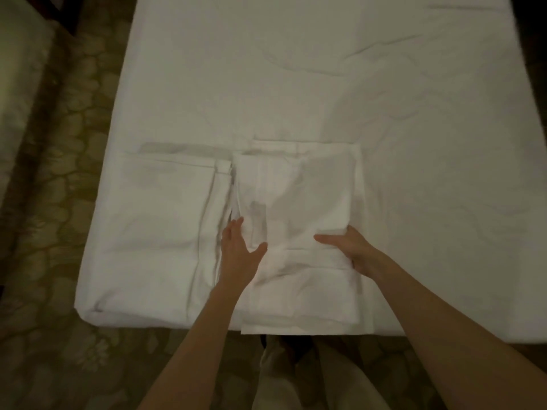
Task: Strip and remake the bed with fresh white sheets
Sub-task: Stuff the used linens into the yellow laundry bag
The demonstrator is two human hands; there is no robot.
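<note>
Both forearms are bare, with no sleeve showing as far as the lower edge of the frame. The left hand (pixel 241 251) and right hand (pixel 352 250) wear no gloves. Pale, light-coloured trousers (pixel 275 380) show at bottom centre, between the arms.

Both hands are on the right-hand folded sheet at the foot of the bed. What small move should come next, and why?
Probably lift the top fold open. The left hand lies flat on the right folded sheet, the right hand grips its edge, and the sheet is still folded, beside the left folded sheet on the covered bed.
</note>
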